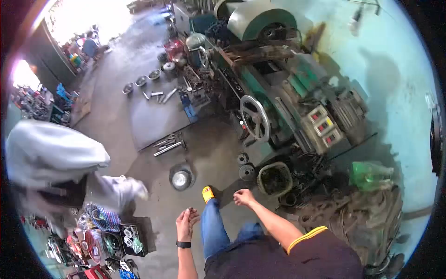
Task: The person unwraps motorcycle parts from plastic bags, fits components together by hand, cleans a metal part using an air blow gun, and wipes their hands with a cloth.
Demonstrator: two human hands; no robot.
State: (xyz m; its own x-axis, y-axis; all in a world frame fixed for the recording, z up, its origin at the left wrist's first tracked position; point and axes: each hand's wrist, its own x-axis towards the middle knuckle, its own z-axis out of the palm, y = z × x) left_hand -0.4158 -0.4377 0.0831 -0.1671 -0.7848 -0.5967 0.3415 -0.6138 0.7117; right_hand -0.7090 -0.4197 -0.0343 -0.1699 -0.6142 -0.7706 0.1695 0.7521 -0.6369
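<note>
My left hand (186,222), with a black band on its wrist, hangs over the floor beside my jeans. Its fingers are loosely bent and nothing shows in them. My right hand (243,197) is held out in front of me, fingers half curled and slightly apart, with no object visible in it. To its right is a square basket (265,191) with dark contents. A round metal part (247,172) lies on the floor just beyond that hand. Farther from my left hand stands a round metal pan or basin (181,179). My foot in a yellow shoe (207,193) steps forward between both hands.
A large green machine with a handwheel (254,119) and push-button boxes (324,125) fills the right side. Ahead lie a metal sheet (155,122), rods (169,144) and bowls (141,81). A person in light clothing (58,146) is at left, near crates (133,239).
</note>
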